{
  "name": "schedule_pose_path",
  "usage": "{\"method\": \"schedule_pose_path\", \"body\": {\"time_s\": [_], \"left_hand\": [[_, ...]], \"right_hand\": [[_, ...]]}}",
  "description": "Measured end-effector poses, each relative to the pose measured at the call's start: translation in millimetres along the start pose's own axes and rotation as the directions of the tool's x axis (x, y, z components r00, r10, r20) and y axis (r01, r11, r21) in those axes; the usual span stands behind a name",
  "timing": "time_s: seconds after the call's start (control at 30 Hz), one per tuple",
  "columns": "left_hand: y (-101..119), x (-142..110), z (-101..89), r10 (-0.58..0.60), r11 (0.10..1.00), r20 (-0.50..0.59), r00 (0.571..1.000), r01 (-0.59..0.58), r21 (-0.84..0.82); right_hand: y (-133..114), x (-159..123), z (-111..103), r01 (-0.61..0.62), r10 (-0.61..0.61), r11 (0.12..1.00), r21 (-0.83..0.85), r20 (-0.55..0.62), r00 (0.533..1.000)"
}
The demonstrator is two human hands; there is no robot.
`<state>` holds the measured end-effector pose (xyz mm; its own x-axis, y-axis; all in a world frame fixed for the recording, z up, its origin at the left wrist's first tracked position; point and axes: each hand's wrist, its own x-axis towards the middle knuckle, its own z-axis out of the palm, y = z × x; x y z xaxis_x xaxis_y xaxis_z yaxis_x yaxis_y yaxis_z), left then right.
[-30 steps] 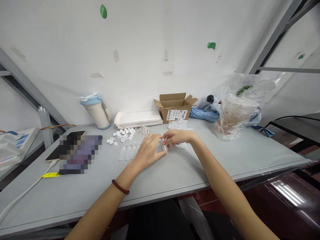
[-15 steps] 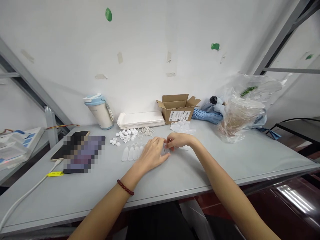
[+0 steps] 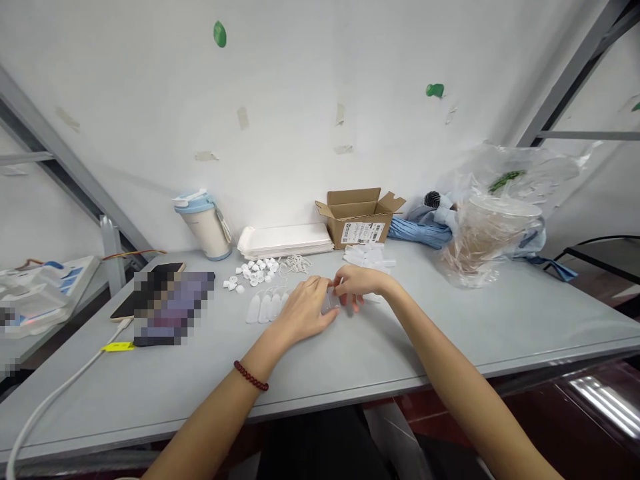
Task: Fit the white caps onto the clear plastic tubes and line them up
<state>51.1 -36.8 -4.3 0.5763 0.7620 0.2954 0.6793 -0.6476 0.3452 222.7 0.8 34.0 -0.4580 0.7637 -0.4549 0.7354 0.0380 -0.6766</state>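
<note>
My left hand (image 3: 306,308) lies over the right end of a row of translucent, round-topped plastic pieces (image 3: 265,308), fingers stretched forward and thumb out to the right. At its fingertips rests a clear plastic piece (image 3: 330,301) on the table. My right hand (image 3: 364,283) meets it from the right, thumb and index finger closed at the piece's upper edge while the other fingers hang looser. Thin white strings lead from the row's tops. Behind my right hand lies a pile of clear plastic pieces (image 3: 367,255); what is under my left palm is hidden.
Behind the row are small white caps (image 3: 257,270) and a heap of white string (image 3: 299,265). A white stack (image 3: 287,240), an open cardboard box (image 3: 363,223) and a cup (image 3: 205,227) stand along the wall. A phone (image 3: 145,293) lies left; a plastic-wrapped container (image 3: 500,227) stands right.
The view has shifted slightly, moving the scene a little rightward. My right hand's lower fingers have spread a little; my left hand stays in place over the row.
</note>
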Motion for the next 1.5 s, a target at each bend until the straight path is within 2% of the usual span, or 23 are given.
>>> {"method": "schedule_pose_path", "body": {"time_s": [0.3,0.6,1.07,1.2,1.33,1.43,1.5], "left_hand": [[1,0,-5.5,0.018,0.998,0.035,0.999,-0.016,-0.063],[-9,0,-4.9,0.019,0.995,0.052,0.998,-0.014,-0.103],[-13,-1,-3.6,0.117,0.986,0.058,0.991,-0.123,0.115],[-8,-2,-5.3,0.126,0.982,0.074,0.989,-0.135,0.134],[-4,-1,-8.4,0.084,0.992,0.058,0.995,-0.089,0.091],[-14,3,-12.1,-0.039,0.999,-0.057,0.998,0.040,0.018],[-27,8,-14.8,-0.149,0.988,-0.136,0.979,0.153,0.013]], "right_hand": [[-5,-2,3,0.023,-0.024,1.000,0.009,0.042,0.999],[-5,-4,3,0.020,-0.024,0.998,0.062,0.052,0.998],[-3,-2,2,0.021,-0.025,0.996,0.091,0.047,0.999],[-1,-1,1,0.027,-0.032,0.995,0.097,0.050,0.998],[-2,0,2,0.015,-0.019,0.997,0.082,0.052,0.998],[-2,-1,1,0.011,-0.012,0.999,0.044,0.025,1.000],[-1,-1,-1,-0.008,0.009,1.000,0.019,-0.037,0.999]]}}
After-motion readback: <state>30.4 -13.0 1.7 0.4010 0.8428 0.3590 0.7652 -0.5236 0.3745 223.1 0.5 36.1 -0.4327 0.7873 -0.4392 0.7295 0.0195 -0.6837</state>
